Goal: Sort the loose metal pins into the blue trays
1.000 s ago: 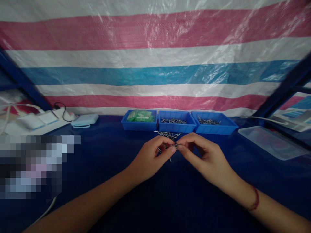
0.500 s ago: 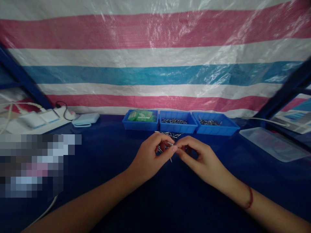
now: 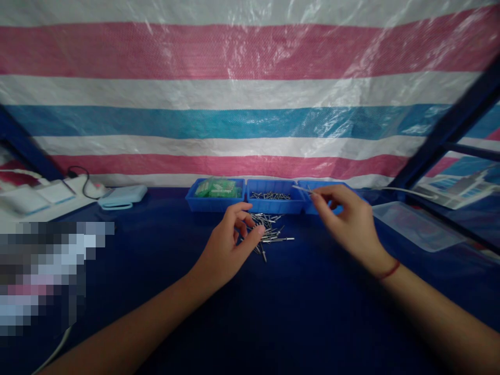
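Head view. A slender, silvery metal pin (image 3: 301,188), slightly blurred, is seen against the adjoining edges of the middle bin (image 3: 275,207) and right bin (image 3: 310,209). The right hand (image 3: 349,219) pinches one end, thumb to fingers. The left hand (image 3: 224,245), thumb and forefinger parted, arches at the pin pile (image 3: 272,234); any grip there cannot be told.

L hand (image 3: 228,247) held half-curled at rivet pile's (image 3: 270,234) L edge, R hand (image 3: 347,221) raised R of pile, fingertips (image 3: 317,200) pinched, forearms (image 3: 441,310) extended fwd
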Available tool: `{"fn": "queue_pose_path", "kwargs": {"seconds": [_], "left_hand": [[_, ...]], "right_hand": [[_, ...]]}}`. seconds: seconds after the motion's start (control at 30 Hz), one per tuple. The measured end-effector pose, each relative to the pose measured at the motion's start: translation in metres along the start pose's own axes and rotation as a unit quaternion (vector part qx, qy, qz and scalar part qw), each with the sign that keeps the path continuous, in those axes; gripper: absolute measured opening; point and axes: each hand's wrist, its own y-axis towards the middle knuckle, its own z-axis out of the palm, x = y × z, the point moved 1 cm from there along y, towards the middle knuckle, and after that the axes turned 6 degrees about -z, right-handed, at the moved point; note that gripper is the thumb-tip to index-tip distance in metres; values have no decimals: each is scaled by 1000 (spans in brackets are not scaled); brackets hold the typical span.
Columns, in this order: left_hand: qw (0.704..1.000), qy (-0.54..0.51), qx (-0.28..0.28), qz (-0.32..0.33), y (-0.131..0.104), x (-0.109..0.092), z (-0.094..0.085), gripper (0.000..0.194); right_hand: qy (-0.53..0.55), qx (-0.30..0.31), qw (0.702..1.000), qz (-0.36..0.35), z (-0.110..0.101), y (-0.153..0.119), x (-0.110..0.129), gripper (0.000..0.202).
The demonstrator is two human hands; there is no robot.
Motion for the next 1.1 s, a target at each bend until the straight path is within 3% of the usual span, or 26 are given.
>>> {"fn": "queue_pose_path", "kwargs": {"seconds": [0.1,0.2,0.3,0.4,0.5,0.63,0.7,0.83,1.1], "left_hand": [[1000,15,-2,0,2,2,-2,33],[999,38,-1,1,3,3,-3,31],[998,59,-23,-6,5,5,-4,31],[996,85,-22,-9,8,7,-8,29],[988,145,35,48,9,4,-11,20],[950,245,123,150,4,-3,-10,11],[930,300,143,158,1,-5,-6,22],[902,390,130,131,-3,-6,3,40],[883,438,123,116,-4,-5,5,19]], "right_hand": [[-130,-39,990,31,-10,9,-32,17],[-221,21,975,35,-8,7,-55,21],[-250,57,966,38,-1,2,-63,27],[-218,57,974,6,3,2,-53,26],[-143,77,985,-57,5,1,-28,20],[-50,112,987,-100,12,-8,7,16],[-11,133,985,-109,16,-15,20,15],[37,167,980,-105,22,-24,33,15],[63,181,980,-62,25,-26,34,13]]}}
